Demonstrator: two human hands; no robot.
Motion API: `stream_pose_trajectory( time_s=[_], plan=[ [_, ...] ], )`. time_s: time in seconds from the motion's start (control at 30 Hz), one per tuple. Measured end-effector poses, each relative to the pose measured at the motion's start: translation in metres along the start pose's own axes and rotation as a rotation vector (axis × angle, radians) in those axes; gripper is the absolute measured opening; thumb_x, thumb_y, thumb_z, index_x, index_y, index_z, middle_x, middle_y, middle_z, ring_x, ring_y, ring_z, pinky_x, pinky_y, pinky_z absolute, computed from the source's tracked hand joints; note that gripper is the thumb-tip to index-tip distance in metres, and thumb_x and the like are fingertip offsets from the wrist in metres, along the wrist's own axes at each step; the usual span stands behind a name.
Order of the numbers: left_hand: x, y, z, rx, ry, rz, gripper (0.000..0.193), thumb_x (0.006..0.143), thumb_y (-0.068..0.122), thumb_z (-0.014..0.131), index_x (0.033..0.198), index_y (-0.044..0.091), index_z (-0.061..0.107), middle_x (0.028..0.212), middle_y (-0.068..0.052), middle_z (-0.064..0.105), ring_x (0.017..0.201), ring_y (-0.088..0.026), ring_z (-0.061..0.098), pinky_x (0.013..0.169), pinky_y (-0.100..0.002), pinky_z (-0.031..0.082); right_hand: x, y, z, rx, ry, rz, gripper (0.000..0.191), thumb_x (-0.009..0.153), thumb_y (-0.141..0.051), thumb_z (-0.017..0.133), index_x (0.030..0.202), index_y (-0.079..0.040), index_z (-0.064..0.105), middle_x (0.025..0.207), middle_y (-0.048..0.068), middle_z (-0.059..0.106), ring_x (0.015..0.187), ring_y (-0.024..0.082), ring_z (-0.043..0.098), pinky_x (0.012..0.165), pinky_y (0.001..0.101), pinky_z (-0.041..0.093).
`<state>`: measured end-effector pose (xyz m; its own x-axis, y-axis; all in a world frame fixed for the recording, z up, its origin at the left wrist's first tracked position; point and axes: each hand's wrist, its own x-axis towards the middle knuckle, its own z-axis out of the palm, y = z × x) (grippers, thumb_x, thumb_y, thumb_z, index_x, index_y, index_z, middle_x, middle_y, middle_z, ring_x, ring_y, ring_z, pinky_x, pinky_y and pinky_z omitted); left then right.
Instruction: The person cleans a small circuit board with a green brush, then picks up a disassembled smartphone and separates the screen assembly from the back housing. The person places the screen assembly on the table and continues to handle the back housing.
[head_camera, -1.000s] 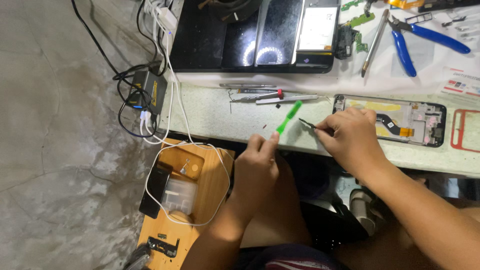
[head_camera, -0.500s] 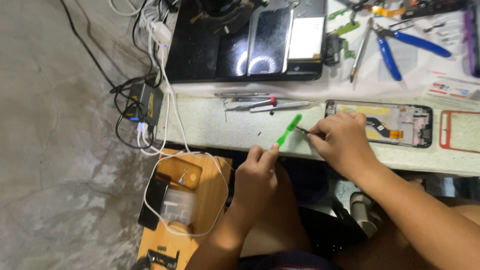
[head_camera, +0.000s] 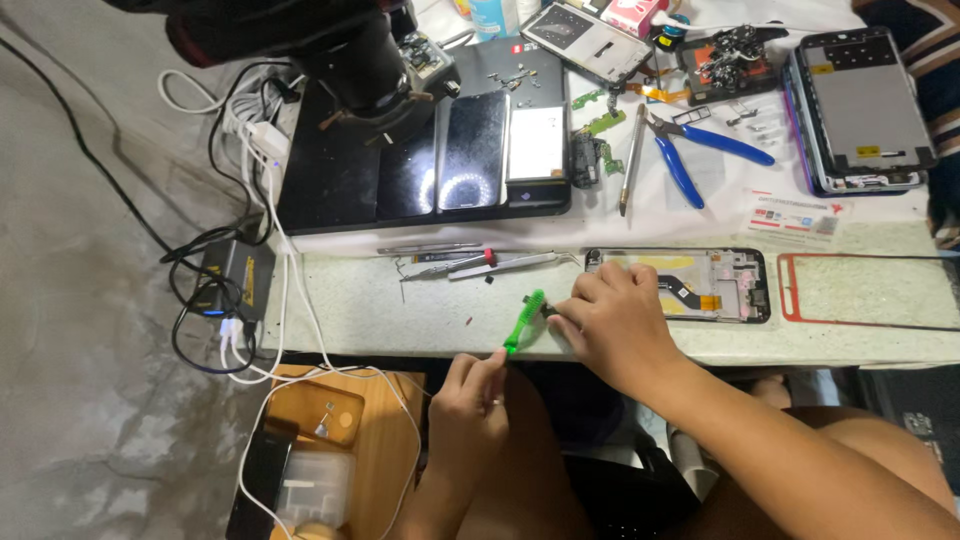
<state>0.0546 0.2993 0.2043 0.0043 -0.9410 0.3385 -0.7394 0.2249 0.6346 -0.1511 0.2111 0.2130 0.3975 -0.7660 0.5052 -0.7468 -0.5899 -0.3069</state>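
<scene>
My left hand (head_camera: 472, 398) grips the handle end of a green toothbrush (head_camera: 524, 321), whose bristle head points up toward my right hand. My right hand (head_camera: 612, 318) rests on the pale worktop (head_camera: 400, 310) with fingers pinched on a small dark part at the brush head; the part is too small to identify. Just beyond my right hand lies an opened phone frame (head_camera: 705, 284) with yellow and orange flex pieces inside.
Tweezers (head_camera: 480, 264) lie left of the frame, with a red outline gasket (head_camera: 865, 290) to its right. Further back are a black mat with phones (head_camera: 430, 160), blue pliers (head_camera: 700, 150), another phone frame (head_camera: 860, 110). Cables and a power adapter (head_camera: 235, 285) hang left; a wooden stool (head_camera: 340, 450) stands below.
The view has shifted upward, showing more of the bench. Both hands keep their hold; the brush head now sits right at my right hand's fingertips.
</scene>
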Motion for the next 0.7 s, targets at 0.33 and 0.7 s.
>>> stream_pose_trajectory(
  time_s=[0.33, 0.7],
  plan=[
    [-0.001, -0.006, -0.004, 0.073, 0.022, 0.026, 0.03, 0.085, -0.002, 0.068, 0.112, 0.009, 0.072, 0.085, -0.011, 0.063, 0.067, -0.032, 0.066, 0.057, -0.044, 0.053, 0.001, 0.004, -0.007, -0.003, -0.032, -0.094, 0.007, 0.075, -0.024, 0.08, 0.078, -0.02, 0.076, 0.084, -0.005, 0.066, 0.092, 0.023, 0.057, 0.084, 0.0472, 0.036],
    [0.0, 0.0, -0.001, 0.298, -0.024, 0.076, 0.041, 0.078, 0.0, 0.065, 0.118, 0.012, 0.069, 0.092, -0.013, 0.062, 0.068, -0.035, 0.066, 0.056, -0.045, 0.055, -0.011, 0.011, -0.01, 0.045, -0.013, -0.085, 0.006, 0.074, -0.019, 0.08, 0.076, -0.017, 0.075, 0.079, -0.005, 0.066, 0.09, 0.022, 0.058, 0.087, 0.0462, 0.038]
  ],
)
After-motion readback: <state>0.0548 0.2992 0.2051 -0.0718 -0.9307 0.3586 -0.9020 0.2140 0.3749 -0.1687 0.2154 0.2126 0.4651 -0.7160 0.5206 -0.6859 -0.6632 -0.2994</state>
